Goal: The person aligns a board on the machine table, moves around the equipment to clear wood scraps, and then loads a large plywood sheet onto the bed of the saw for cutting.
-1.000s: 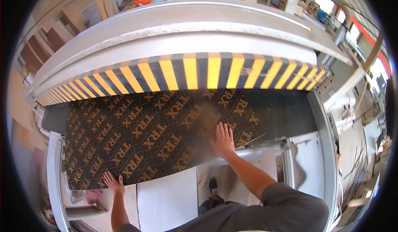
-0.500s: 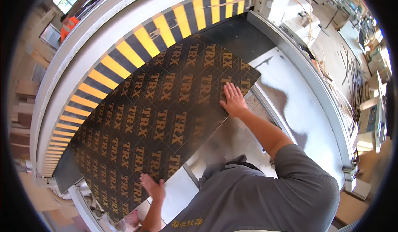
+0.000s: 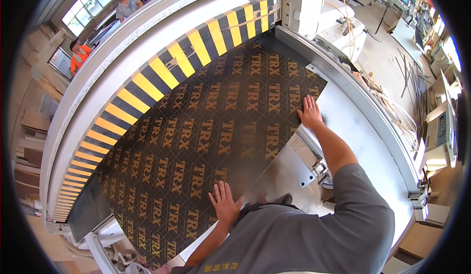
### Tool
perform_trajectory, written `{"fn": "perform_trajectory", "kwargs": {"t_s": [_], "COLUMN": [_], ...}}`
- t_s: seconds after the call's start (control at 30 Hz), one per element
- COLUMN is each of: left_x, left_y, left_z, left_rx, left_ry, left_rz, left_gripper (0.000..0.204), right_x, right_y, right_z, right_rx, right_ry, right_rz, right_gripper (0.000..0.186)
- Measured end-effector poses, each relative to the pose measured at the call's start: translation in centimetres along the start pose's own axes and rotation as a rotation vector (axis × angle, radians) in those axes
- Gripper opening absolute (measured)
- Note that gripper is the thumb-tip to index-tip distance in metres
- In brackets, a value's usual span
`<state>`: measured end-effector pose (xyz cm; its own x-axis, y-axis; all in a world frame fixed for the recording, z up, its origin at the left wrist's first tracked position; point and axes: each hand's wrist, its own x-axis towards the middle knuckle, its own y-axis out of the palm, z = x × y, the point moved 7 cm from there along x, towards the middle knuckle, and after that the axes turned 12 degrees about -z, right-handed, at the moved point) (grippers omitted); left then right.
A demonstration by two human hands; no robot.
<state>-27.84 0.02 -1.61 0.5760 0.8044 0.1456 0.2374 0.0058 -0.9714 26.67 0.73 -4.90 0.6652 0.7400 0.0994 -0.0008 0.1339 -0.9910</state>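
A large dark board (image 3: 196, 141), covered in repeated gold lettering and thin crossing lines, lies flat on the machine's bed in front of me. Its far edge runs under a beam (image 3: 162, 73) striped yellow and black. My left hand (image 3: 225, 204) rests on the board by its near edge, fingers spread, close to my body. Farther to the right, my right hand (image 3: 310, 113) lies flat near the board's right corner, fingers extended. Neither hand grasps anything. Whether the board's far edge touches something beneath the beam is hidden.
A pale metal side table (image 3: 363, 141) runs along the right, with a grey fence (image 3: 343, 78) beside it. Below the board's near edge is a metal plate (image 3: 289, 166) with bolt holes. Two people stand beyond the beam, one in an orange top (image 3: 79, 58).
The board has shifted to the right along the beam. Both hands have moved right with it, and the left is nearer my body's middle. My view has turned slightly, showing more of the two people.
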Motion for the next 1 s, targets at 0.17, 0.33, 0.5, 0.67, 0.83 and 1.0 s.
{"fn": "perform_trajectory", "kwargs": {"t_s": [0.17, 0.33, 0.5, 0.67, 0.83, 1.0], "left_x": [-0.2, -0.7, -1.2, -2.6, -3.4, -3.3], "left_y": [0.2, 0.0, 0.9, 3.1, 3.6, 3.8], "left_z": [0.6, 1.3, 2.1, 3.3, 4.2, 4.4], "left_rx": [-0.007, 0.0, 0.038, 0.14, 0.142, 0.153], "left_ry": [0.033, 0.046, 0.055, 0.06, 0.081, 0.083], "left_rz": [-0.046, -0.041, 0.0, 0.028, 0.049, 0.004], "left_gripper": [0.091, 0.091, 0.091, 0.092, 0.093, 0.092], "right_x": [-1.3, -2.9, -5.3, -12.7, -24.0, -31.0], "right_y": [-0.3, -0.7, -1.1, -0.3, 0.7, 0.1], "right_z": [0.1, 0.5, -0.9, -3.5, -8.5, -11.9], "right_rx": [-0.003, -0.039, -0.023, 0.065, 0.033, 0.01], "right_ry": [0.04, 0.051, 0.076, 0.079, 0.246, 0.262], "right_rz": [0.018, -0.008, -0.014, -0.075, -0.153, -0.236], "right_gripper": [0.08, 0.079, 0.079, 0.084, 0.085, 0.083]}}
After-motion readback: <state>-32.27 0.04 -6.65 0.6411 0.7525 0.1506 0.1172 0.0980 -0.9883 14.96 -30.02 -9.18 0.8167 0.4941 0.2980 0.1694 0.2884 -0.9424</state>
